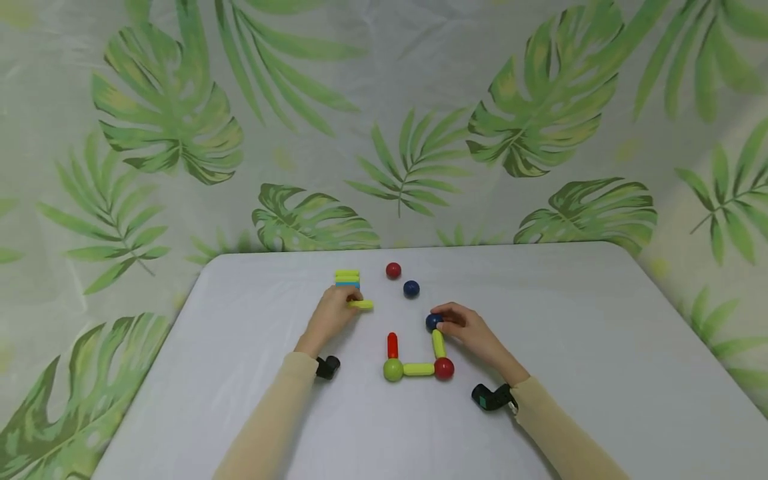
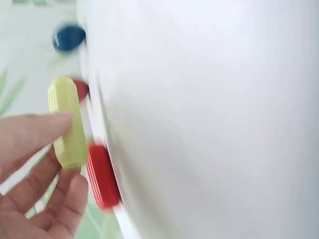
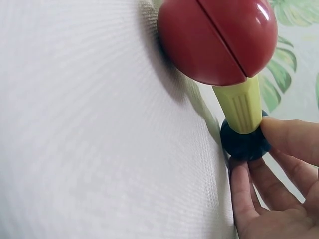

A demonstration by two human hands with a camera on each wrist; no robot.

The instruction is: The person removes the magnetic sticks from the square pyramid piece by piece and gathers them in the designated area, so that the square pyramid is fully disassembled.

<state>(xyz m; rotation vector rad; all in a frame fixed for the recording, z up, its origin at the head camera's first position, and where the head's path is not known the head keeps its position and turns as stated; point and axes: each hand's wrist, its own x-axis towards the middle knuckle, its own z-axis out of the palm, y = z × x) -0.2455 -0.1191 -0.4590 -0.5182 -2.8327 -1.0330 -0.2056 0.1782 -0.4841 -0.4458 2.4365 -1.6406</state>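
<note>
A yellow-green rod is pinched between the thumb and fingers of my left hand, raised off the table near the stacked rods. My right hand grips a dark blue ball at the far end of a yellow rod. That rod joins a red ball, as the right wrist view also shows. From the red ball another yellow rod runs left to a green ball. A red rod points away from the green ball, its far end free.
Beyond my hands lie a loose red ball and a second dark blue ball. Yellow rods and a blue rod lie side by side just past my left hand. A leaf-patterned cloth hangs behind the white table.
</note>
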